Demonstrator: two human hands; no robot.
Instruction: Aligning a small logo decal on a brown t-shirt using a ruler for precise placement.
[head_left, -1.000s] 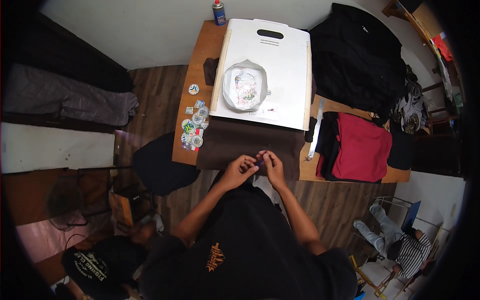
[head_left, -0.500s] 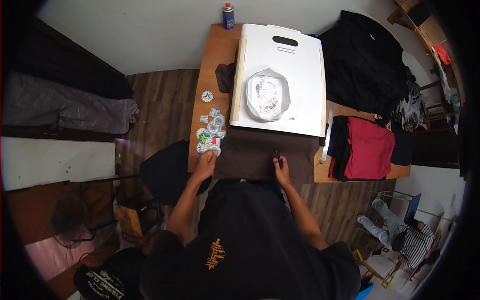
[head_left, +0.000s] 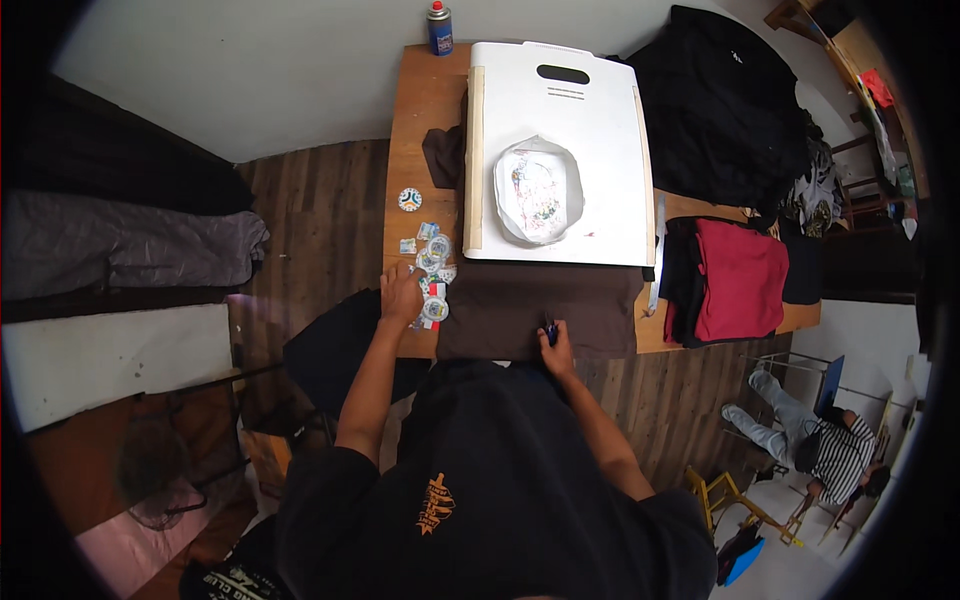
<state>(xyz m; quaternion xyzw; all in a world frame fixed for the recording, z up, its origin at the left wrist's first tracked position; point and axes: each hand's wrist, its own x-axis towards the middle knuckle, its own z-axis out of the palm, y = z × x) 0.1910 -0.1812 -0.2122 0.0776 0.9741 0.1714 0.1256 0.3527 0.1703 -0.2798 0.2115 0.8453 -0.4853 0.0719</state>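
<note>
My left hand [head_left: 402, 293] is over the left part of a loose pile of round patterned discs [head_left: 432, 255], its fingers bent and closed; what they pinch is too small to make out. Several clear-rimmed discs lie to the right of that hand. In my right hand [head_left: 558, 352] is a small dark blue pointed tool [head_left: 550, 332], perhaps thread snips, partly hidden by the fingers. That hand rests over a dark brown cloth [head_left: 500, 300] spread along the table's near edge. The cloth's far part lies under a white board [head_left: 610, 150].
A white paper-lined tray [head_left: 572, 170] with coloured marks sits on the board. Red folded cloth [head_left: 740, 280], a metal ruler [head_left: 657, 255] and black garments [head_left: 710, 120] lie on the right. A spray can [head_left: 440, 30] stands far left. Someone in stripes [head_left: 843, 460] is lower right.
My left hand has moved away from me along the pile and now covers the patterned discs at its left. My right hand has shifted slightly nearer me, still holding the dark tool.
</note>
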